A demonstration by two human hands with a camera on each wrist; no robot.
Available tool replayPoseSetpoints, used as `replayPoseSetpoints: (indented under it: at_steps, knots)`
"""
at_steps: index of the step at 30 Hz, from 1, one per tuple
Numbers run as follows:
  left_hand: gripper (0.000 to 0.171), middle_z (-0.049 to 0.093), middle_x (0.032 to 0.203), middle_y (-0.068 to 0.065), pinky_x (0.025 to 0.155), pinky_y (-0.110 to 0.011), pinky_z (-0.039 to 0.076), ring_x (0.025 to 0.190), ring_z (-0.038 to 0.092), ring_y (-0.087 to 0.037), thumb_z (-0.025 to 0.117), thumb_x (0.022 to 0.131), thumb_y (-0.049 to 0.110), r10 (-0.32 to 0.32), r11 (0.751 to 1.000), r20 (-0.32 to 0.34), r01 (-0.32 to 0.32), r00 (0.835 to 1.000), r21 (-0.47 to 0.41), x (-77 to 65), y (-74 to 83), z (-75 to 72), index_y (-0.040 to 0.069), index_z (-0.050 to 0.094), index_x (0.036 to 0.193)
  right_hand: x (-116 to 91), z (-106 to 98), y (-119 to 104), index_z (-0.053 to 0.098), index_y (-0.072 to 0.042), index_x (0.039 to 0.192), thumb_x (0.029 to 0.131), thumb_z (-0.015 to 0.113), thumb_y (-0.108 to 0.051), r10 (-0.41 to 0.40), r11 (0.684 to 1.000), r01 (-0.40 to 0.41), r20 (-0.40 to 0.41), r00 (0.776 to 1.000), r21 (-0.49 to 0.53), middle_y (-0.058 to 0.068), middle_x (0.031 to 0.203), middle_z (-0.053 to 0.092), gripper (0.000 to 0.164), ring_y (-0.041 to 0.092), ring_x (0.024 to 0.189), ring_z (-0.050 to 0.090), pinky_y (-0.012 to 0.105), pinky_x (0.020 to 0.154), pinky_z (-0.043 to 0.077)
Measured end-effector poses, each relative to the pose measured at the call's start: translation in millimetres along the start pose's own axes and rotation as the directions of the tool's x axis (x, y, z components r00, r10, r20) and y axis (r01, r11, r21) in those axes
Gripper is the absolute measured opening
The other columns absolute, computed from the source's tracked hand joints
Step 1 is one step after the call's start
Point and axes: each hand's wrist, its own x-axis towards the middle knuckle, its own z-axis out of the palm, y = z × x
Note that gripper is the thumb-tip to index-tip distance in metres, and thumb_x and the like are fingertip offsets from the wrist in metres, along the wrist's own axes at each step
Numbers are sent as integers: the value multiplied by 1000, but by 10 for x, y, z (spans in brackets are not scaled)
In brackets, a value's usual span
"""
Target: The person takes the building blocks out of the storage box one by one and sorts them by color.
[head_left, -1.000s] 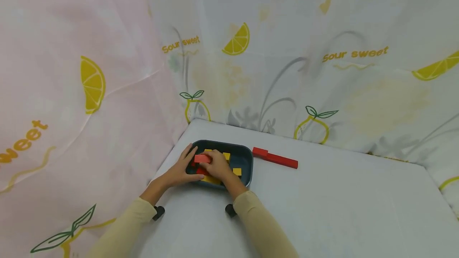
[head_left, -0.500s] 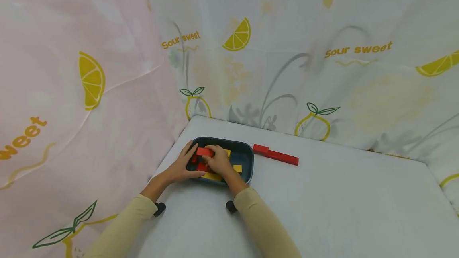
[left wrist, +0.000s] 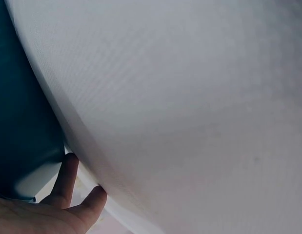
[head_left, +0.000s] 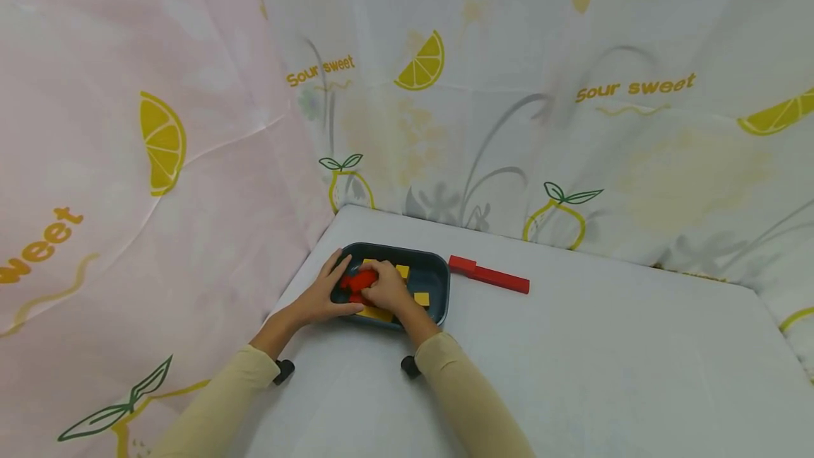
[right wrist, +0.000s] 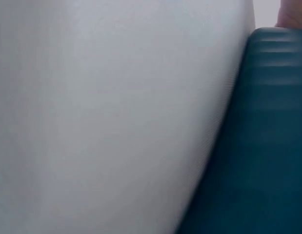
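A dark blue bin (head_left: 444, 295) holds red and yellow blocks. My left hand (head_left: 318, 300) spans its left end with fingers spread, fingertips on the rim and the thumb along the near side; in the left wrist view, straight fingers (left wrist: 69, 175) reach down beside the bin wall (left wrist: 24, 112). Over the bin's left half, my right hand (head_left: 389, 290) pinches a red block (head_left: 362, 279), partly hidden by the fingers. Other red pieces lie beneath it, hard to tell apart. The right wrist view shows mainly the bin's ribbed outer wall (right wrist: 272, 122).
Outside the bin, to its right, a long red bar (head_left: 502, 280) lies with a short red block (head_left: 462, 263) at its left end. Inside are yellow blocks (head_left: 422, 299). The white tabletop (head_left: 604, 352) meets a lemon-printed cloth (head_left: 496, 126) behind.
The red block in my right hand has turned and come down lower into the bin. My left hand keeps its place at the bin's end. The head view has shifted slightly.
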Motion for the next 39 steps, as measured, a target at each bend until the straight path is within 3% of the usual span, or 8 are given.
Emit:
replayPoseSetpoints:
  at_steps: [6,10,15,22,27,30,35,39]
  knots:
    - [108,-5,167,-11,111,-69,27,148,15,-44,77,80,53,17,1000,-1,-17,1000,11,-13,9,4,18,13,160,-25,13,8,68,-11,120,79,73,1,-44,998,45,9,999,-43,12,112,59,43,19,93,56,28,80,55]
    - [108,-5,167,-11,111,-70,26,149,13,-45,77,80,53,13,1000,4,-13,1000,6,-26,32,0,18,13,160,-35,25,8,67,-12,123,84,78,-11,-62,992,65,29,998,-105,9,113,62,40,18,98,57,28,85,55]
    - [109,-7,167,-9,111,-71,25,150,11,-43,77,79,54,-6,1000,15,6,1000,6,-33,44,2,21,11,160,-56,34,14,68,-12,122,86,78,-24,-83,991,86,41,996,-98,5,116,66,39,15,96,58,25,83,53]
    - [116,-5,167,-11,112,-70,25,150,10,-43,77,79,54,11,1000,21,-11,1000,21,27,43,15,18,4,161,-88,-18,9,72,-11,117,84,79,-34,-119,981,116,-9,993,-153,5,105,59,40,12,86,52,19,71,47]
    - [115,-5,167,-8,113,-70,24,151,11,-41,76,78,56,-2,1000,42,1,999,28,97,12,34,18,6,161,-46,-75,51,72,-8,114,82,81,-34,-156,974,144,-59,986,-173,7,103,60,42,14,84,55,20,72,49]
    - [113,-5,167,-8,113,-69,24,150,11,-40,76,79,55,1,1000,43,-1,999,19,126,-11,46,18,7,161,-26,-191,60,72,-9,112,82,80,-35,-206,962,182,-101,973,-202,8,104,62,40,16,86,56,22,73,49]
    - [112,-5,167,-10,113,-69,23,149,13,-41,75,80,57,-2,1000,39,1,999,20,140,-8,30,18,7,161,-52,-568,22,71,-9,111,83,80,-33,-277,933,240,-112,954,-267,9,103,61,38,18,85,55,26,72,49]
    - [112,-5,167,-10,113,-69,23,148,14,-41,75,79,57,-32,999,31,31,999,29,68,-30,-13,18,9,160,-143,-899,32,71,-8,111,82,81,-31,-275,939,239,-125,953,-247,9,103,61,38,19,81,54,26,70,49]
